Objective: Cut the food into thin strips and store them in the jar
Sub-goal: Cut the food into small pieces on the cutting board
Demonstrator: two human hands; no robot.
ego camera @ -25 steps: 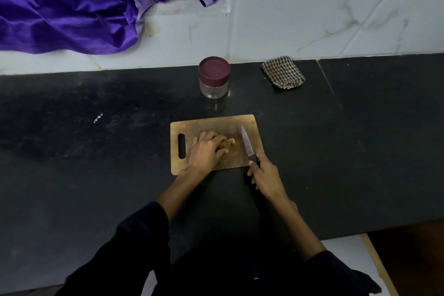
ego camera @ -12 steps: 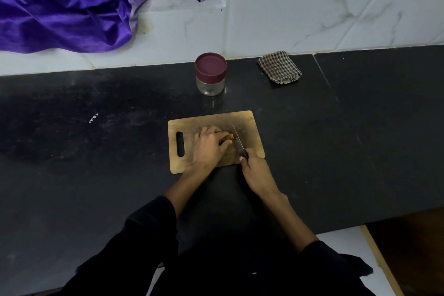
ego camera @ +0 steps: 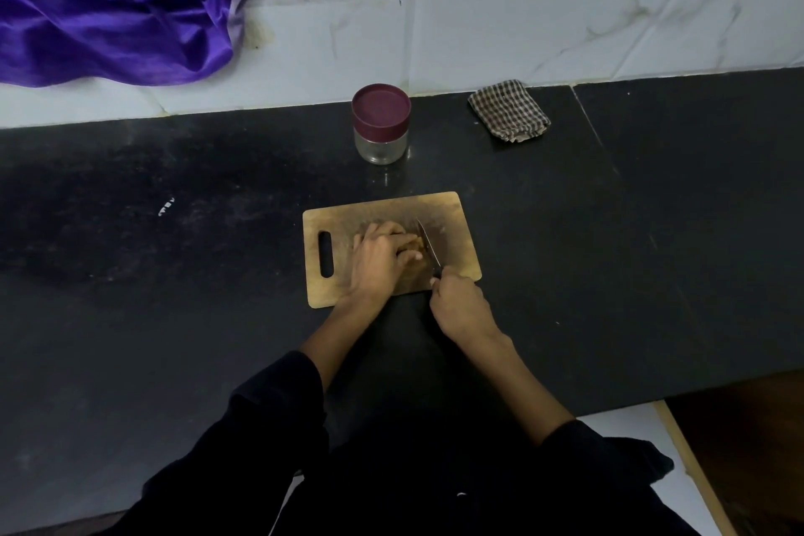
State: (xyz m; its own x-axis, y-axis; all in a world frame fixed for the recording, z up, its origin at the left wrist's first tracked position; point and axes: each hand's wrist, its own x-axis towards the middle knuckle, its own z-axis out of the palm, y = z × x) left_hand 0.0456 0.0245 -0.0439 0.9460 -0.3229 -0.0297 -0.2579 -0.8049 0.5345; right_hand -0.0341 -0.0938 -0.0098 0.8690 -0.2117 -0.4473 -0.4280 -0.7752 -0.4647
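A wooden cutting board [ego camera: 452, 213] with a handle slot lies on the black counter [ego camera: 174, 296]. My left hand [ego camera: 380, 257] holds a small brownish piece of food [ego camera: 413, 247] down on the board, fingers curled over it so most of it is hidden. My right hand [ego camera: 461, 305] grips the handle of a small knife [ego camera: 428, 246]. Its blade stands edge-down against the food, right by my left fingertips. Behind the board stands a small glass jar [ego camera: 381, 124] with its maroon lid on.
A folded checked cloth [ego camera: 509, 111] lies at the back right of the counter. Purple satin fabric [ego camera: 108, 4] hangs over the white marble wall at the back left. The counter's front edge runs across near my body.
My right hand brought the knife left from the board's right side until the blade met the food by my left fingers. My left hand stayed on the food.
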